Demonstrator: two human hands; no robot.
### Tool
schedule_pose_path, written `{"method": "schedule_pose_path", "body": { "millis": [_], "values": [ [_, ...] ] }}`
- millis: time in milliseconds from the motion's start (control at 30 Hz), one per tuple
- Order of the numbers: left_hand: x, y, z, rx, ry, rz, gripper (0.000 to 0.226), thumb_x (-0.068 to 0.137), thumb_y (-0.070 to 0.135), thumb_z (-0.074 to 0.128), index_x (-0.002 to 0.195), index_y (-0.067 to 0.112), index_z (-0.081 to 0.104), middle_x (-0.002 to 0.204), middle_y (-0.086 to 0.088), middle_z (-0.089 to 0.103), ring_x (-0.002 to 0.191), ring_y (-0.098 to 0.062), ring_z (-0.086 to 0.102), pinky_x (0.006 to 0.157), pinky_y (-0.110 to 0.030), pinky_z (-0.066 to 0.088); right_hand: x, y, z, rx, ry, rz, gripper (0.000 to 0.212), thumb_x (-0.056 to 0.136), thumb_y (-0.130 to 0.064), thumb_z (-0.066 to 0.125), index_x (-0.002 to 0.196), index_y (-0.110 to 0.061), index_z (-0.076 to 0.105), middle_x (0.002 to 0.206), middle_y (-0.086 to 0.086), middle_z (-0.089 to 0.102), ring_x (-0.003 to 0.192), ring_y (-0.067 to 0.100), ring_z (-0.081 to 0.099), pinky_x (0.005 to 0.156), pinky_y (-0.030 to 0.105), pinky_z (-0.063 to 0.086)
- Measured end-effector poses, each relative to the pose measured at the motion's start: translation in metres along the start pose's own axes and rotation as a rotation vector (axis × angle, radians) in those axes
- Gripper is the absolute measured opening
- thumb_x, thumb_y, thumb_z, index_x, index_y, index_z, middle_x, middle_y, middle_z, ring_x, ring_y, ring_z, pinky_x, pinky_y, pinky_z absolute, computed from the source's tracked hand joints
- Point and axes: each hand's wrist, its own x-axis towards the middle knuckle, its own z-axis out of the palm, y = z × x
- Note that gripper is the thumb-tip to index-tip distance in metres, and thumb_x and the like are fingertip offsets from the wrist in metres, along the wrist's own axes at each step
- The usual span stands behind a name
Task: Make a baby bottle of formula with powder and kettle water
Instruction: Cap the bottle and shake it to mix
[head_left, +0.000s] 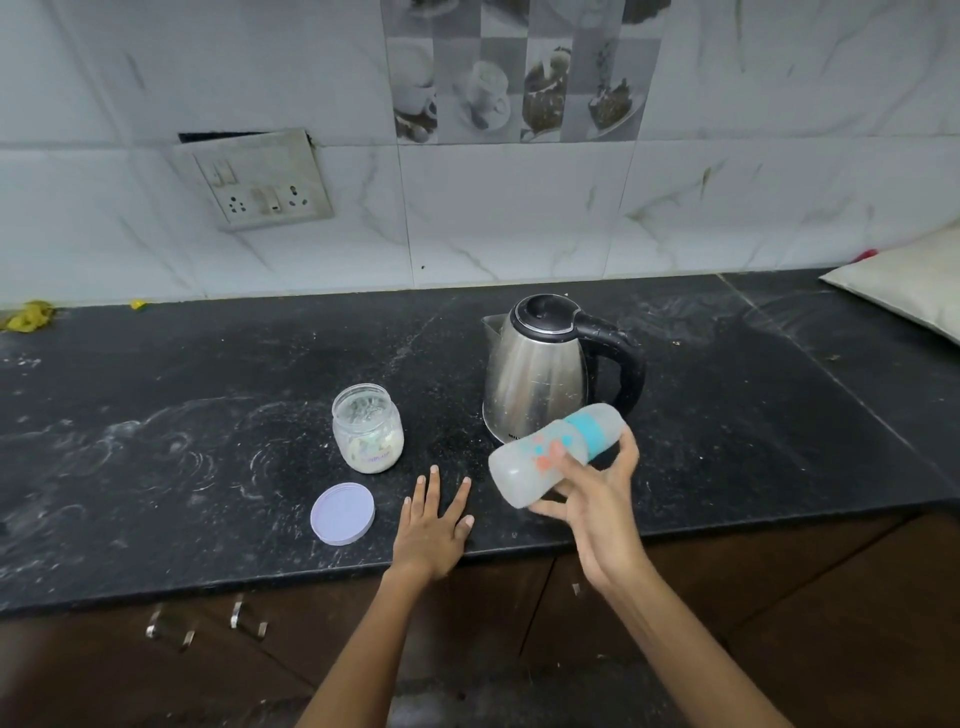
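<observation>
Tilting baby bottle (556, 453) in right hand (597, 493), beside kettle (540, 374)

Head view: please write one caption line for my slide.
Right hand holds the capped baby bottle tilted beside the kettle; left hand rests flat near the open powder jar.

Both of my forearms are bare from the lower frame edge up to the wrist — no sleeve, cuff or fabric shows anywhere along them. My left hand (434, 525) carries no ring, watch, band or glove. My right hand (597, 499) is likewise unadorned. The fingers (432, 486) are slender and long, with short, unpainted nails — trimmed close to the tips. Both wrists are narrow and free of markings.
</observation>
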Motion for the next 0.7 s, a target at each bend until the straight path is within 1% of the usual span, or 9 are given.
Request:
{"method": "schedule_pose_path", "body": {
  "millis": [100,133,200,267,333,400,467,567,700],
  "values": [
    [-0.001,-0.002,0.001,0.052,-0.026,0.016,0.067,0.101,0.038,0.033,0.151,0.029,-0.011,0.156,-0.011,-0.029,0.146,-0.030,-0.022,0.119,-0.044,-0.005,-0.005,0.006,0.003,-0.165,-0.186,0.073,0.086,0.076,-0.012,0.080,0.131,-0.055,0.031,0.114,0.010,0.068,0.101,0.029,0.071,0.068,0.060,0.058],
    [0.000,-0.003,0.002,0.050,-0.024,0.018,0.067,0.101,0.038,0.032,0.151,0.030,-0.012,0.156,-0.011,-0.029,0.146,-0.030,-0.022,0.119,-0.045,-0.005,-0.006,0.006,0.004,-0.157,-0.187,0.063,0.086,0.074,-0.012,0.081,0.130,-0.056,0.032,0.116,0.011,0.067,0.102,0.029,0.071,0.068,0.059,0.059],
    [0.001,-0.002,0.001,0.005,-0.002,0.008,0.059,0.103,0.041,0.024,0.151,0.032,-0.009,0.157,-0.009,-0.027,0.147,-0.028,-0.020,0.119,-0.044,-0.005,0.004,0.004,-0.001,-0.037,-0.033,-0.003,0.084,0.077,-0.009,0.078,0.133,-0.052,0.031,0.117,0.010,0.065,0.102,0.031,0.070,0.068,0.057,0.059],
    [-0.001,0.000,0.001,-0.002,-0.009,0.006,0.059,0.103,0.043,0.023,0.151,0.032,-0.008,0.157,-0.009,-0.026,0.147,-0.029,-0.020,0.119,-0.045,-0.004,0.011,0.001,-0.003,-0.055,-0.010,0.002,0.084,0.082,-0.005,0.072,0.137,-0.048,0.026,0.118,0.010,0.064,0.100,0.029,0.071,0.068,0.056,0.060],
    [-0.001,-0.001,-0.001,0.047,-0.037,0.020,0.066,0.102,0.043,0.030,0.151,0.030,-0.012,0.156,-0.011,-0.029,0.146,-0.030,-0.023,0.119,-0.046,-0.005,0.007,0.012,-0.003,-0.242,-0.197,0.049,0.092,0.079,-0.002,0.076,0.137,-0.052,0.025,0.119,0.008,0.065,0.101,0.024,0.071,0.067,0.051,0.061],
    [0.001,-0.003,0.000,0.059,-0.044,0.026,0.068,0.101,0.043,0.031,0.150,0.031,-0.015,0.155,-0.012,-0.031,0.145,-0.031,-0.025,0.119,-0.046,-0.006,0.002,0.023,-0.003,-0.287,-0.280,0.027,0.095,0.076,0.000,0.079,0.132,-0.058,0.028,0.122,0.006,0.062,0.105,0.022,0.070,0.069,0.042,0.061],
    [0.001,-0.002,0.000,0.025,-0.033,0.015,0.062,0.102,0.043,0.026,0.150,0.033,-0.013,0.156,-0.010,-0.029,0.146,-0.029,-0.023,0.119,-0.046,-0.006,0.009,0.026,-0.004,-0.349,-0.190,-0.127,0.097,0.076,0.001,0.078,0.130,-0.061,0.028,0.131,0.002,0.056,0.112,0.022,0.066,0.080,0.039,0.060],
    [-0.001,-0.001,-0.001,0.016,-0.021,0.001,0.057,0.103,0.044,0.019,0.150,0.035,-0.011,0.157,-0.008,-0.027,0.146,-0.028,-0.021,0.119,-0.045,-0.005,0.026,0.029,-0.003,-0.668,-0.135,-0.334,0.102,0.077,-0.003,0.077,0.135,-0.060,0.016,0.147,-0.006,0.040,0.128,0.022,0.052,0.102,0.044,0.049],
    [0.002,-0.001,0.001,0.026,-0.013,0.000,0.057,0.103,0.045,0.018,0.150,0.035,-0.010,0.157,-0.009,-0.027,0.147,-0.028,-0.021,0.119,-0.045,-0.004,0.039,0.047,-0.007,-0.864,-0.142,-0.309,0.108,0.077,-0.007,0.077,0.133,-0.065,0.004,0.146,0.003,0.043,0.131,0.024,0.047,0.106,0.050,0.044]
  ]
}}
